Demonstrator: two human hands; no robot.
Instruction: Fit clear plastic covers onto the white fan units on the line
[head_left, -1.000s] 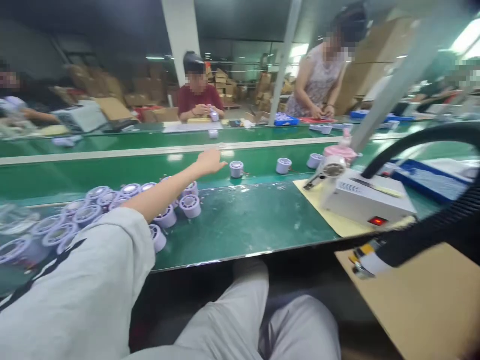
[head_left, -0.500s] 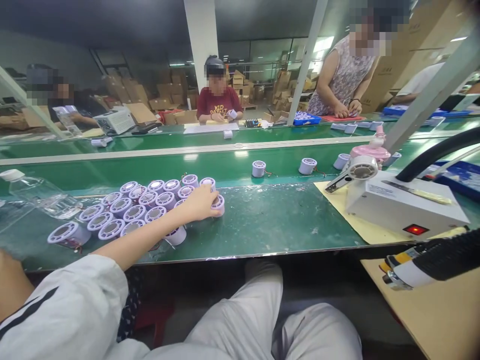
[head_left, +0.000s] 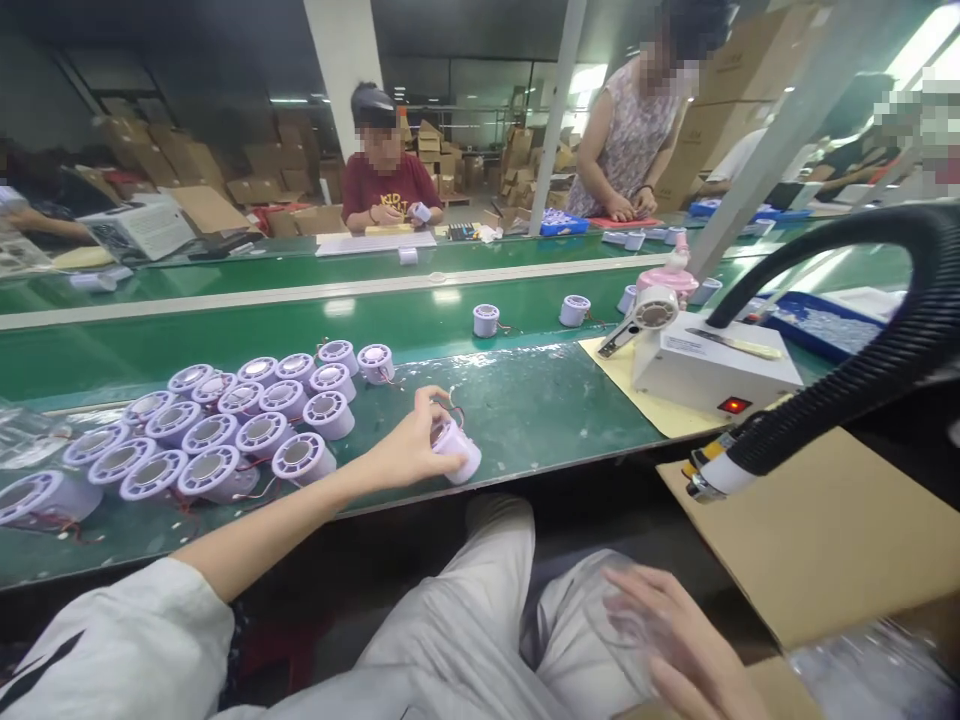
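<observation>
Near the front edge of the green bench, my left hand (head_left: 420, 440) grips a purple cylindrical fan unit (head_left: 459, 455), with thin red and black wires showing above it. To its left stand several like units (head_left: 212, 470) in rough rows, round grilles facing up. My right hand (head_left: 675, 625), smeared by motion, is over my right thigh at the lower right, its fingers around a clear plastic piece (head_left: 611, 610) whose shape is blurred.
A white box-shaped device (head_left: 705, 370) with a lit red switch and black hose (head_left: 825, 400) stands at right. Below are cardboard (head_left: 832, 530) and clear plastic pieces (head_left: 870, 675). More units (head_left: 486, 320) sit farther back; people work opposite.
My left hand has moved toward the bench's front edge with one unit, away from the group. My right hand has come into view with clear plastic. The view has turned to the right.
</observation>
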